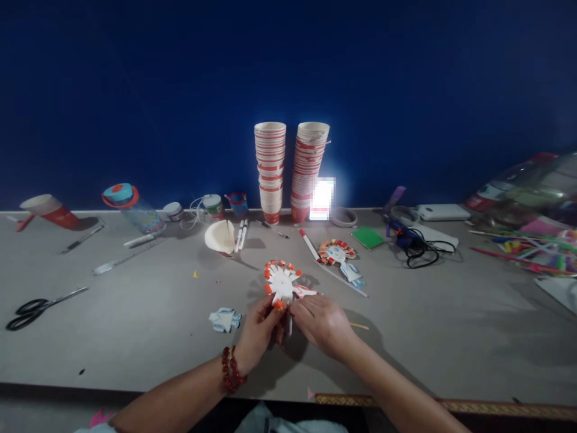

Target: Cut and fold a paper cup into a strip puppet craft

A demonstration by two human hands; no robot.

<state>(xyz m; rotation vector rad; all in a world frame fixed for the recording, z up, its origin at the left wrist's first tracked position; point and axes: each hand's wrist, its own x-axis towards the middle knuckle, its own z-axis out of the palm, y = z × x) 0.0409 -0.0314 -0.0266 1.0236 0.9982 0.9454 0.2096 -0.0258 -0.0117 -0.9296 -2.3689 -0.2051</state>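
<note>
Over the front of the table, a paper cup cut into a flower (282,285) is held up, its white strips spread out and curled orange-red at the tips. My left hand (261,328), with red bead bracelets at the wrist, pinches its lower edge. My right hand (322,319) is closed at the lower right side, around a white strip of it; the fingertips are partly hidden. Just beyond my right hand lies a white paper figure with red lines (305,291). A paper dress cutout edged in blue (224,320) lies left of my left hand.
Two tall stacks of paper cups (270,174) stand at the back, beside a bright phone screen (322,198). Black scissors (40,310) lie left. A finished paper doll (337,254), a green square (368,237) and a glue gun (401,231) lie right of centre. Straws (532,255) are far right.
</note>
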